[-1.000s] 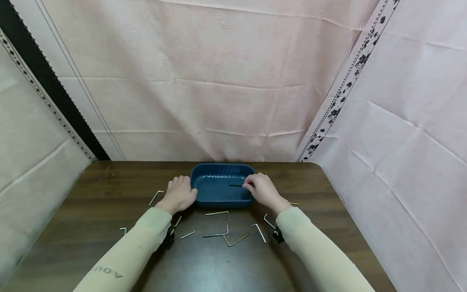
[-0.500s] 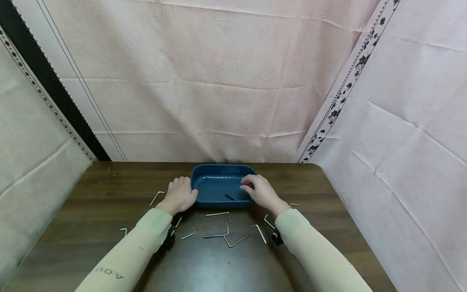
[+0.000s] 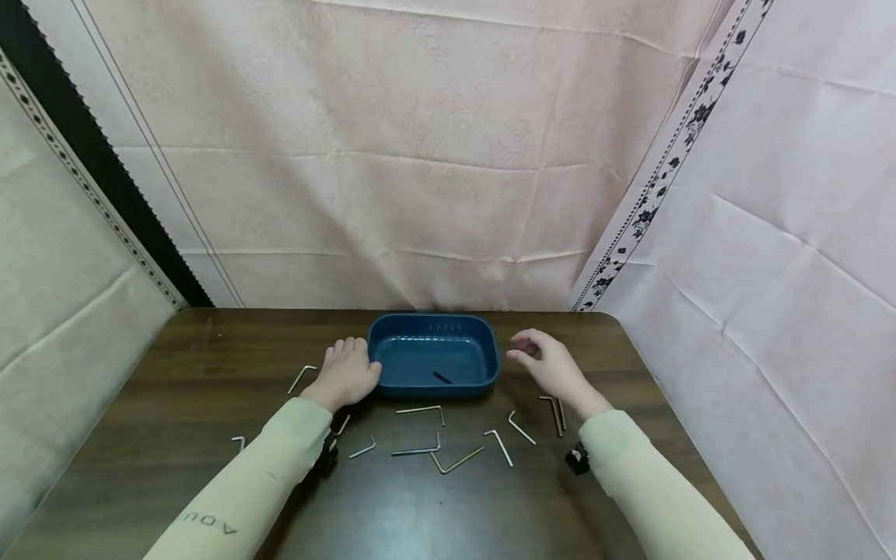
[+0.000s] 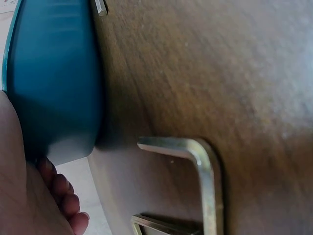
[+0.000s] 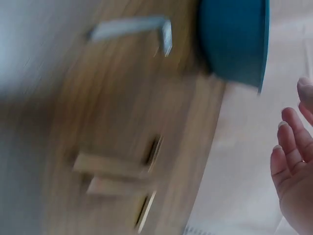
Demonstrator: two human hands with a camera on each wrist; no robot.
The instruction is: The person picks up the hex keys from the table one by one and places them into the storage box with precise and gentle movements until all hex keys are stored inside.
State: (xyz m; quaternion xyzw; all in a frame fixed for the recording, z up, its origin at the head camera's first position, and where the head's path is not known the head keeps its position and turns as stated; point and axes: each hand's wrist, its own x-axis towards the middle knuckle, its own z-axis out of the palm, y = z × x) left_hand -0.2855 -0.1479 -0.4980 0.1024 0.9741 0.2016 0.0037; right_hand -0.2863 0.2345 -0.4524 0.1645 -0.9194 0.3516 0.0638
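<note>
A blue tray (image 3: pixel 434 391) stands at the far part of the table, with one small black hex key (image 3: pixel 442 378) lying inside. My left hand (image 3: pixel 343 375) holds the tray's left end, thumb at the rim and fingers along the outside. My right hand (image 3: pixel 549 364) is in the air right of the tray, fingers loosely bent, nothing between them. Below its wrist lie two bronze hex keys (image 3: pixel 551 412), blurred in the right wrist view. Nearest to the left hand are a bronze hex key (image 4: pixel 208 186) and a silver hex key (image 3: pixel 301 377).
Several more L-shaped hex keys are spread over the brown wooden table (image 3: pixel 392 513), among them a silver one (image 3: pixel 420 409) before the tray and a gold one (image 3: pixel 458 460) nearer me. Another (image 3: pixel 239 440) lies far left. A pale cloth (image 3: pixel 434 179) hangs behind the table.
My right hand let the black hex key drop into the tray, then moved right, out past the rim, uncovering bronze hex keys on the table. The left hand has stayed at the tray's left end.
</note>
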